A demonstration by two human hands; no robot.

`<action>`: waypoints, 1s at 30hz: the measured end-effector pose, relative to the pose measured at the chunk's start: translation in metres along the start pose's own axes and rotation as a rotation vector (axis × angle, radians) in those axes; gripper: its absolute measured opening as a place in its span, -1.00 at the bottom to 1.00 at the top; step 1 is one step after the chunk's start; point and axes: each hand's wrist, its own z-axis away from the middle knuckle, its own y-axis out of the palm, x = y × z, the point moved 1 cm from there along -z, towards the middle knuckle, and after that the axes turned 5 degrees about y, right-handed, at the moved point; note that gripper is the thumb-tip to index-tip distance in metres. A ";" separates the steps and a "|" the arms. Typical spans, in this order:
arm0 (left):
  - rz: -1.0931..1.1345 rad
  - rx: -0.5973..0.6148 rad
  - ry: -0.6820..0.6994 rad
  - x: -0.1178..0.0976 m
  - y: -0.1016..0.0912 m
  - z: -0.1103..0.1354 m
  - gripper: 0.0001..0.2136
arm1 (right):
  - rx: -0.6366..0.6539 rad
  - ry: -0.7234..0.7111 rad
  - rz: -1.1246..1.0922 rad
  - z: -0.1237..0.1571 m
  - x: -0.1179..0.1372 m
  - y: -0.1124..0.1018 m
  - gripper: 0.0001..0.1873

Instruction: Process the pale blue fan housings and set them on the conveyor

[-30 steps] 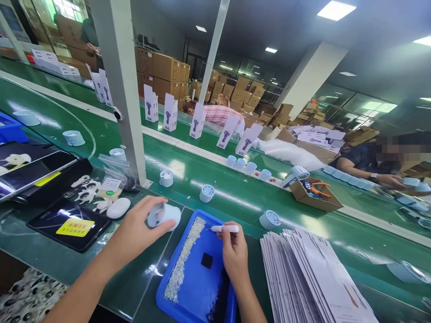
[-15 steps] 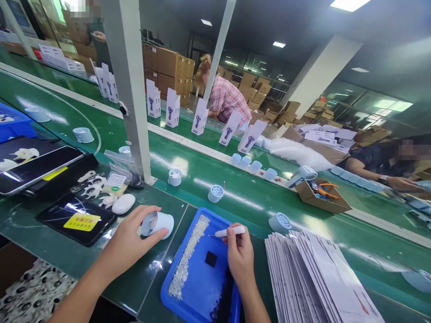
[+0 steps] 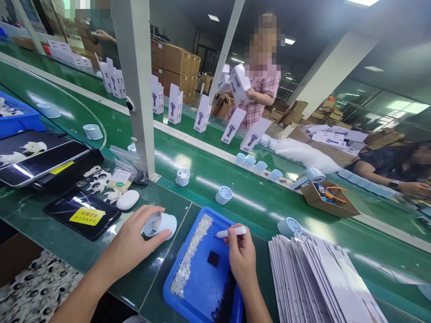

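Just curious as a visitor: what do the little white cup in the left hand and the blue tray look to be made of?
White cup: likely moulded plastic, smooth with a soft sheen. Blue tray: probably glossy hard plastic, its floor reflecting light.

Flat cartons (image 3: pixel 319 278), upright boxes (image 3: pixel 175 104)

The left grip (image 3: pixel 134 240) holds a fan housing (image 3: pixel 160 224) over the bench (image 3: pixel 50 251); right of it the tray (image 3: pixel 202 287) lies, with the right grip (image 3: pixel 240 253) and its pen tool (image 3: pixel 232 232) above. Right of that grip sits a stack of flat cartons (image 3: pixel 319 282); left of the left grip lies a phone (image 3: pixel 82 215).
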 end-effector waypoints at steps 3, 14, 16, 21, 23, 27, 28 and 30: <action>0.014 -0.001 -0.008 -0.001 0.002 -0.001 -0.62 | 0.062 -0.045 0.046 0.002 0.009 -0.004 -0.68; 0.368 -0.032 -0.232 -0.002 0.003 -0.002 -0.43 | -0.258 -0.020 0.120 -0.008 -0.009 -0.023 -0.62; 0.431 -0.080 -0.225 0.001 0.005 -0.001 -0.44 | -0.270 -0.025 0.122 -0.008 -0.010 -0.022 -0.61; 0.559 -0.166 -0.214 -0.004 0.008 0.001 -0.48 | -0.257 -0.035 0.126 -0.009 -0.011 -0.020 -0.61; 0.598 -0.171 -0.224 -0.011 0.009 0.003 -0.50 | -0.245 -0.039 0.132 -0.009 -0.012 -0.020 -0.62; 0.697 -0.191 -0.214 -0.019 0.007 0.005 -0.54 | -0.223 -0.056 0.153 -0.009 -0.013 -0.018 -0.64; 0.739 -0.186 -0.225 -0.019 0.007 0.005 -0.56 | -0.213 -0.061 0.161 -0.009 -0.012 -0.018 -0.65; 0.852 -0.137 -0.267 -0.016 0.006 0.005 -0.59 | -0.178 -0.074 0.180 -0.008 -0.008 -0.017 -0.66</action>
